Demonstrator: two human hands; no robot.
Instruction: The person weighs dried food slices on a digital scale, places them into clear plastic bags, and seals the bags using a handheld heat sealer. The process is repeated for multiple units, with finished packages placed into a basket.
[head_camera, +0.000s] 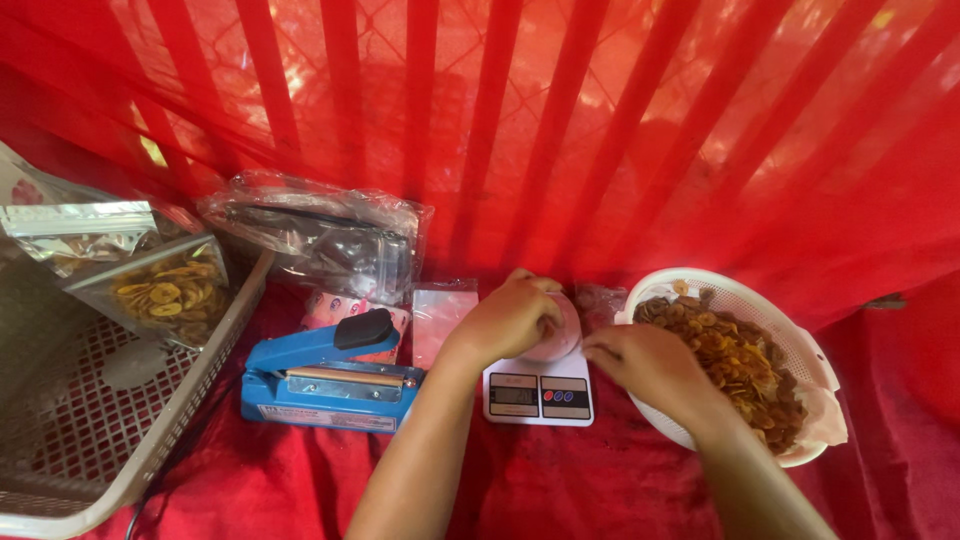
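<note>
A red cloth (600, 480) covers the whole working surface, and a red net curtain (600, 120) hangs at the far side. At the left stands a large white plastic crate (150, 440); inside it lie sealed clear packets of yellow chips (165, 290), so some packing looks already done. On the right is a white round basket (790, 335), and it is full of loose brown chips (745, 370), so much is left to pack, I judge. In the middle, nearer to the left, sits a blue heat sealer (325, 380) with its arm down; far behind it lies a stack of empty clear bags (320, 235). Between the sealer and the basket stands a small white kitchen scale (540, 390).

The left hand (510, 318) rests curled on a small pale pouch (562, 335) on the scale. The right hand (645, 365), fingers bent, is at the basket rim just beside the scale; whether it pinches chips I cannot tell.
</note>
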